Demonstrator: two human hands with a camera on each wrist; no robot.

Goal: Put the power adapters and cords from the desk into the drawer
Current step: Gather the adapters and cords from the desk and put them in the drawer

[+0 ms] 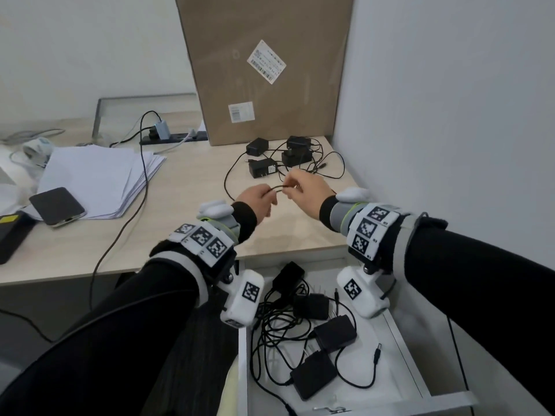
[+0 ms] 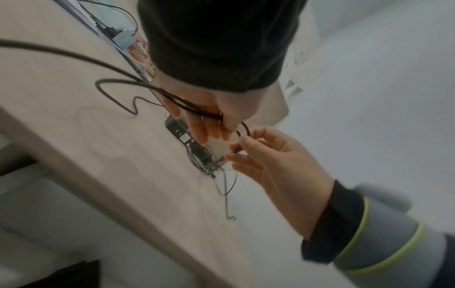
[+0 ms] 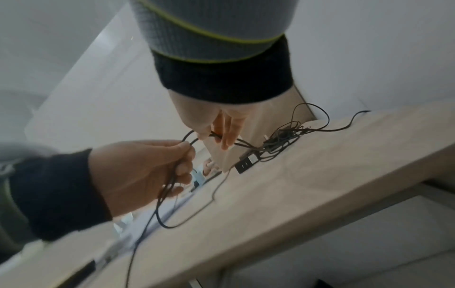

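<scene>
Above the desk's front right, both hands hold one thin black cord (image 1: 277,189). My left hand (image 1: 268,195) (image 2: 216,126) (image 3: 183,155) grips looped strands of it in curled fingers. My right hand (image 1: 289,187) (image 2: 240,144) (image 3: 214,136) pinches the same cord a little to the right. The cord (image 2: 118,101) trails back to a tangle of several black power adapters (image 1: 263,169) in the desk's far right corner. Below the desk edge the white drawer (image 1: 405,340) stands open, with several black adapters (image 1: 335,333) and loose cords inside.
A tall cardboard box (image 1: 270,70) leans on the wall behind the adapters. A paper stack (image 1: 99,175) with a phone (image 1: 57,207) lies at left. A power strip (image 1: 174,136) sits at the back; its long cable (image 1: 144,181) runs over the desk's front edge.
</scene>
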